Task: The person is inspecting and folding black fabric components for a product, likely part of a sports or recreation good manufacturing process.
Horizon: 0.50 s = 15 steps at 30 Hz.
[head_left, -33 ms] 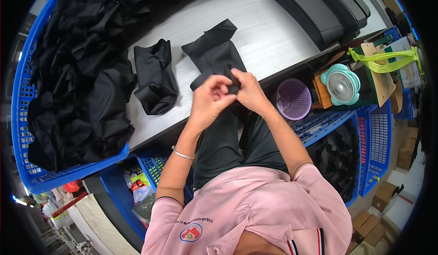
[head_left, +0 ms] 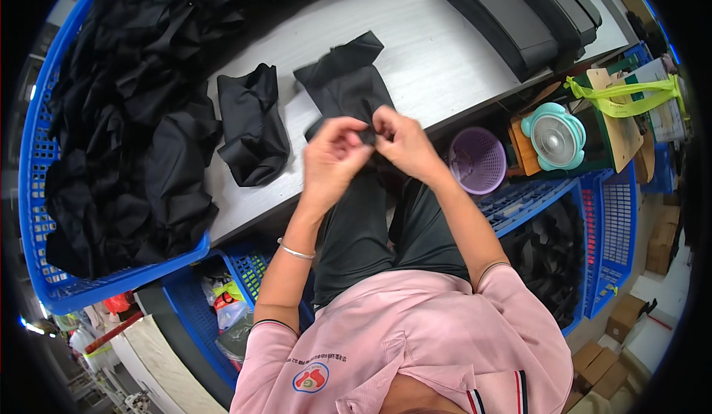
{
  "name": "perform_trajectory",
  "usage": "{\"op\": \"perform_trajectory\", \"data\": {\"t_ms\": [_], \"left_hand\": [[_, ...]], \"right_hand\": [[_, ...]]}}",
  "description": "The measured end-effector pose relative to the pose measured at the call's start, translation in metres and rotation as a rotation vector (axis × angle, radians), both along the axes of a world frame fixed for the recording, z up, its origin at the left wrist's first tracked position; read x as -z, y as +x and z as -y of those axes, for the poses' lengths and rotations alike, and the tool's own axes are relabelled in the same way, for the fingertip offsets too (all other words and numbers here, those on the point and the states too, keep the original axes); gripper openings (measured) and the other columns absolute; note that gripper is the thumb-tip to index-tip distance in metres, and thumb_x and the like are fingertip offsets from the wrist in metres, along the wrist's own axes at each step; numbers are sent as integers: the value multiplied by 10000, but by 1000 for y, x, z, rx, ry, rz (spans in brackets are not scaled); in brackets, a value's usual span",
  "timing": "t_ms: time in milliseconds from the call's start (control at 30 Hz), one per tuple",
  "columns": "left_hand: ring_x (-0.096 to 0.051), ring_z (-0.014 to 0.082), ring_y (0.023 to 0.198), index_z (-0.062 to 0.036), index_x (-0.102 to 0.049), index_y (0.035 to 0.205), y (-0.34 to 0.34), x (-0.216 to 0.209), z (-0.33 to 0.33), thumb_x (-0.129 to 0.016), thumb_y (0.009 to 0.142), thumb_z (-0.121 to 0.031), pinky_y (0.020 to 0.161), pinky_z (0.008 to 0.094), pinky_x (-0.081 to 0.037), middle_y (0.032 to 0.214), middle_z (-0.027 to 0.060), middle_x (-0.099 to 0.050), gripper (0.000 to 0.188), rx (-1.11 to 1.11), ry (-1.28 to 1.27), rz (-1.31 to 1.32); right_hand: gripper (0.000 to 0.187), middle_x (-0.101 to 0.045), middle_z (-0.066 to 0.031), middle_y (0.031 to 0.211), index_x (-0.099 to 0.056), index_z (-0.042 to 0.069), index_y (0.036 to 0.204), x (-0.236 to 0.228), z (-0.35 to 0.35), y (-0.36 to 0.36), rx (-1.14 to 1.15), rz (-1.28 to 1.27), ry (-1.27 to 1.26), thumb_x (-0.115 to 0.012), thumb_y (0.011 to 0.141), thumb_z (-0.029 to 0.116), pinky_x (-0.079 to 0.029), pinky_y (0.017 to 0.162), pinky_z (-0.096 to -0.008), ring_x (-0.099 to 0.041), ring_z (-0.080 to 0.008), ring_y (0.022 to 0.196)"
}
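Note:
A black fabric piece (head_left: 343, 84) lies at the near edge of the white table, its far end folded into a flap. Its near end is gathered between my two hands. My left hand (head_left: 332, 160) is closed, thumb and forefinger pinching the cloth's edge. Close beside it, my right hand (head_left: 408, 146) also pinches the cloth; its fingertips are slightly blurred. To the left, a second black fabric piece (head_left: 254, 125) lies apart, loosely folded and touched by neither hand.
A blue basket (head_left: 126, 284) heaped with black cloth (head_left: 141, 132) stands at left. Grey-black padded pieces (head_left: 497, 21) lie far right on the table (head_left: 434, 65). Right of my legs are a purple basket (head_left: 478, 160), a turquoise fan (head_left: 556, 138) and a blue crate (head_left: 612, 236).
Both hands have shifted slightly left and up. The fingertips now meet around the cloth's near end, which has been drawn up a little between them.

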<state>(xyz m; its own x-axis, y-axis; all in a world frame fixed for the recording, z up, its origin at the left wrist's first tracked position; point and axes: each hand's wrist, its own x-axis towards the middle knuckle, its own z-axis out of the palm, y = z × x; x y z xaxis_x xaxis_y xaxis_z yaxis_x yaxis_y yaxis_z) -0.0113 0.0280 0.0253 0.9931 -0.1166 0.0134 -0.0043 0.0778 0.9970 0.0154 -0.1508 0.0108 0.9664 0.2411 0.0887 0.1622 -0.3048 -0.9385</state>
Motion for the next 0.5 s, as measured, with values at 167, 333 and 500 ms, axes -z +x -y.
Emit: {"op": "perform_trajectory", "data": {"t_ms": [167,333,500], "left_hand": [[-533,38,680,-9,-599,1198,12,-5,-26,-601,800,145,597,174,-444,950,35,-580,427,-558,234,399],[-548,56,687,-27,-490,1317,8,20,-7,-720,806,82,593,182,-458,1040,53,-558,571,-581,137,299],[-524,55,647,-40,-523,1274,6,25,14,-784,805,6,584,192,-449,832,11,-552,539,-475,33,126]], "right_hand": [[92,-602,-100,730,-569,15,935,-22,17,5,382,463,-86,-622,862,-3,-488,589,-302,-588,-185,591],[131,-672,-122,805,-613,16,1024,-10,14,7,570,281,42,-666,942,102,-511,617,-322,-654,-205,674],[244,-645,-130,891,-618,20,1089,0,10,-11,458,374,-136,-712,871,73,-517,655,-338,-652,-235,769]]}}
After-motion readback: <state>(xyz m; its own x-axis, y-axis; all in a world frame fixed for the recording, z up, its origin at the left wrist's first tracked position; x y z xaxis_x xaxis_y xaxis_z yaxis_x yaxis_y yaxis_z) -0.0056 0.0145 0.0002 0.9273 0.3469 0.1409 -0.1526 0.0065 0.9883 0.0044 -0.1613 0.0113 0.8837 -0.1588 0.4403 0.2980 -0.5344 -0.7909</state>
